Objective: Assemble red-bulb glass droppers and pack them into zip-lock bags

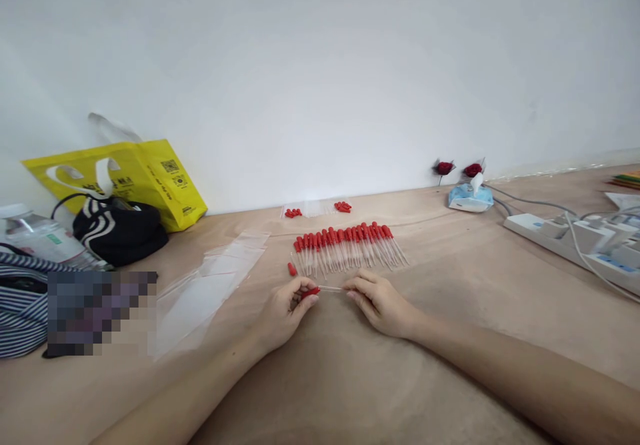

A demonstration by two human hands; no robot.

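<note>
My left hand [286, 310] pinches a red rubber bulb [311, 292] between thumb and fingers. From the bulb a thin clear tube [330, 289] runs to the right, and my right hand [379, 301] has its fingertips closed on the tube's far end. Just beyond both hands lies a row of droppers [345, 245], red bulbs away from me and clear tubes toward me. One loose red bulb [292, 269] rests at the row's left end, near my left fingers.
Clear plastic bags [210, 285] lie to the left. Small bags with red bulbs [343, 207] sit by the wall. A yellow bag [150, 178] and black cap [120, 231] stand left; blue tissues [471, 197] and a power strip [575, 245] are right.
</note>
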